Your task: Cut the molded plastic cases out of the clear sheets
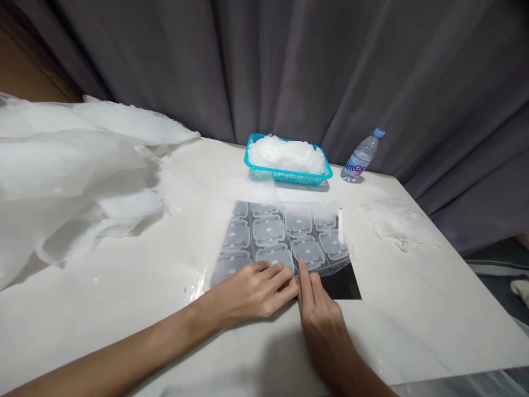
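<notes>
A clear plastic sheet point(285, 234) with several die-cut rounded shapes lies over a dark mat point(345, 284) on the white table point(124, 298). My left hand point(252, 292) rests flat on the sheet's near edge, fingers stretched out and together. My right hand point(320, 314) lies beside it, with its index finger pressed on the sheet's edge, pointing away from me. The fingertips of both hands almost meet at the sheet's near edge. Neither hand holds anything.
A turquoise basket point(289, 175) filled with white plastic pieces stands at the back. A water bottle point(361, 157) stands to its right. A big heap of clear plastic sheets point(66, 176) covers the table's left. Loose scraps point(394, 223) lie at the right. Grey curtain behind.
</notes>
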`<move>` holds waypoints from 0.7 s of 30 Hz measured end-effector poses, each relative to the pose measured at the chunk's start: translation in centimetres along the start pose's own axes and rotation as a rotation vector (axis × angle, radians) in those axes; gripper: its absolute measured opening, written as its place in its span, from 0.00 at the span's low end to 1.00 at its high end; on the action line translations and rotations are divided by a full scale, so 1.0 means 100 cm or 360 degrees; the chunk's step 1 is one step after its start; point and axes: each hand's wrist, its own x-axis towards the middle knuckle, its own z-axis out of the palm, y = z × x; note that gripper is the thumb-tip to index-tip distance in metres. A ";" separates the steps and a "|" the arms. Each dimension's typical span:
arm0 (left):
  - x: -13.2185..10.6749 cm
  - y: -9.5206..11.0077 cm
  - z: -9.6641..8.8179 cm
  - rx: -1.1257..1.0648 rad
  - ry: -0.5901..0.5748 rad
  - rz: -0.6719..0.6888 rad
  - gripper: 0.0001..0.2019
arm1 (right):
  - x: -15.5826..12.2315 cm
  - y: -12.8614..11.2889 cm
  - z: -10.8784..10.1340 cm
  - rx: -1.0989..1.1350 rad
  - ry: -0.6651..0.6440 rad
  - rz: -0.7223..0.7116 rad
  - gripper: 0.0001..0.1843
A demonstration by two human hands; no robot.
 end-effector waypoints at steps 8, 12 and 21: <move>0.000 0.000 -0.003 -0.0030 -0.0041 -0.0011 0.11 | -0.005 0.003 -0.002 0.0019 -0.0024 -0.0021 0.25; -0.002 0.001 -0.006 -0.0030 -0.0089 -0.0012 0.13 | -0.007 0.003 -0.012 -0.0044 -0.0002 -0.0030 0.20; -0.003 0.003 0.000 -0.0091 -0.0040 0.0029 0.11 | 0.000 0.001 -0.007 -0.0068 0.0130 0.0044 0.19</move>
